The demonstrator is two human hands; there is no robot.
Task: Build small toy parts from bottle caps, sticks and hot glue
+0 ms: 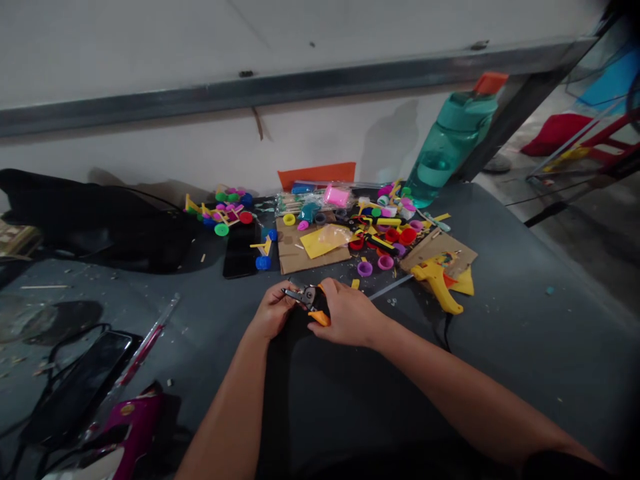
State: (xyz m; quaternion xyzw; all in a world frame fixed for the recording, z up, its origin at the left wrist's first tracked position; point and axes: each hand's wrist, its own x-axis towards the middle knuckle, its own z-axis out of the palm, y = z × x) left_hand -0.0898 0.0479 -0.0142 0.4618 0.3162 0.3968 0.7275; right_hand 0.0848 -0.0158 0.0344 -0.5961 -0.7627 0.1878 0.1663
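My right hand [350, 312] is wrapped round the orange handles of a pair of pliers [311, 295]. Their dark metal jaws point left, toward my left hand [274, 311]. The fingers of that hand are pinched together right at the jaw tips. Whatever sits between them is too small or too hidden to make out. Just beyond my hands lie a piece of cardboard [293, 257] with a yellow sheet [315, 245] on it, and purple bottle caps [365, 269]. To the right of my right hand rests a yellow hot glue gun [437, 283], a glue stick reaching from it toward my wrist.
A teal water bottle [445, 150] stands at the back right. Small wheeled assemblies [230, 212] and a black phone [240, 252] lie back left, near a black bag [95, 220]. Another phone [87, 380] and a magenta object [133, 430] are at the front left.
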